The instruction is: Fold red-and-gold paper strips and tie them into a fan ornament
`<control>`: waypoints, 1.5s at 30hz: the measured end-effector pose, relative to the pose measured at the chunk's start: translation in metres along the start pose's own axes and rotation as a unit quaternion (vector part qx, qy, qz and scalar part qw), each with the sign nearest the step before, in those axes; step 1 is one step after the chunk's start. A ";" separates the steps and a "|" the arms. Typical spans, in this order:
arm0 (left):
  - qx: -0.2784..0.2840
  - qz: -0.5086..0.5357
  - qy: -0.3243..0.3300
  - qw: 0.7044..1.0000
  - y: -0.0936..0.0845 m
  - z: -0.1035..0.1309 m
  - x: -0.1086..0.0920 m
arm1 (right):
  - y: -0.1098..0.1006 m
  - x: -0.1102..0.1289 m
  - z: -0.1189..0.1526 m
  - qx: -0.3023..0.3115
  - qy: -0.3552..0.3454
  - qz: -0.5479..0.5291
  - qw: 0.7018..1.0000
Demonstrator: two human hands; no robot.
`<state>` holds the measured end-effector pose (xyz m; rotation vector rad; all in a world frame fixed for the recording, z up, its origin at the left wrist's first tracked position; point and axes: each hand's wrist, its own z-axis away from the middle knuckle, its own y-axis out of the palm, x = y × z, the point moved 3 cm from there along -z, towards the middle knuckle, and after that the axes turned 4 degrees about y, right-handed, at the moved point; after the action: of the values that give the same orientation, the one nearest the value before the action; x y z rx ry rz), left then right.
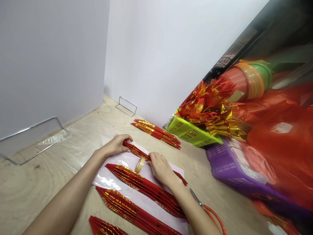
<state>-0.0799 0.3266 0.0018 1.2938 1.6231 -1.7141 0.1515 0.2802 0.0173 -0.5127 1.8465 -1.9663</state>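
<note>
On the plywood tabletop (49,176), the left hand (116,145) pinches one end of a folded red-and-gold paper strip (137,151) lying on a clear plastic sheet (107,179). The right hand (160,168) presses its middle flat, beside a tape roll (140,164). The strip looks light, thin and easily creased, so it is best held at the ends. Scissors (207,210) lie further right.
</note>
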 end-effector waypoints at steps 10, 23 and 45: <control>-0.109 0.167 0.021 0.980 -0.016 -0.007 -0.025 | -0.040 -0.020 0.002 -0.050 0.035 -0.094 0.994; -0.253 0.557 -0.020 0.791 0.072 0.098 -0.153 | -0.068 0.096 0.145 -0.123 0.131 -0.386 0.905; -0.292 0.515 -0.065 0.803 0.085 0.134 -0.132 | 0.013 0.133 0.180 -0.107 0.233 -0.522 0.814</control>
<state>0.0083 0.1470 0.0512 1.2919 0.8945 -0.5455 0.1311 0.0568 0.0150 -1.4861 2.3803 -2.7372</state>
